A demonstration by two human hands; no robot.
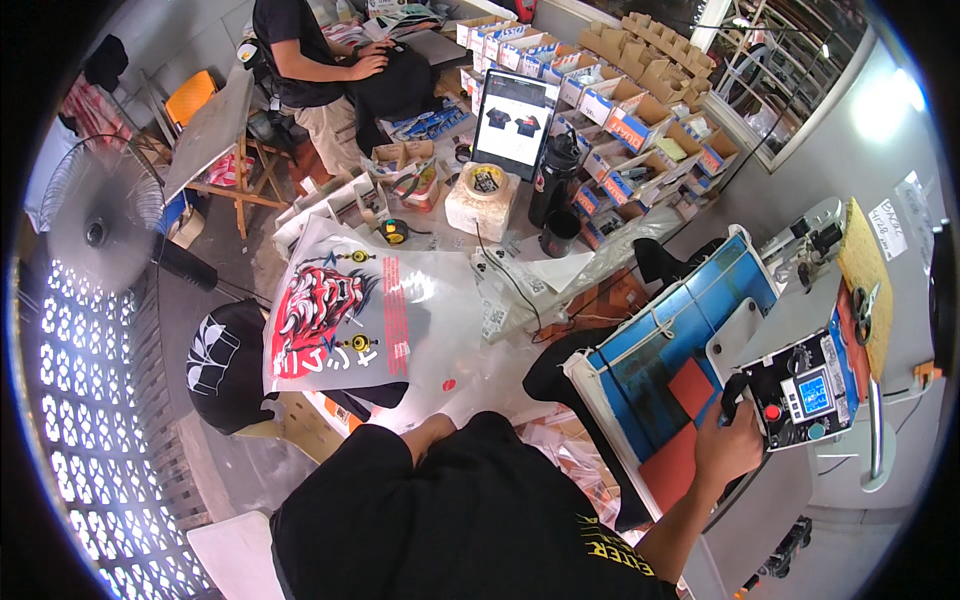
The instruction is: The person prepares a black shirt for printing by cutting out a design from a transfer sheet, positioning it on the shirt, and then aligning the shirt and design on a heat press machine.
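My right hand [728, 445] is closed round the black handle [735, 392] beside a control box [808, 392] with a lit blue display, a red button and a green button. Left of that hand lies a long blue panel [640, 365] in a white frame, with red pads [668, 475] on it and a cord tied across. Of my left arm only a bit of bare forearm [428, 437] shows; the hand is hidden. Near it lies a clear plastic sheet [430, 330] printed with a red and black figure, partly over black cloth [380, 400].
A black item with a white print [215, 365] sits left, near a spinning fan [95, 235]. A tablet [513, 125], tape roll [487, 180], black bottle [553, 180] and cup [560, 233] stand ahead. Cardboard bins [640, 120] fill the back right. Another person [310, 80] works at the back left.
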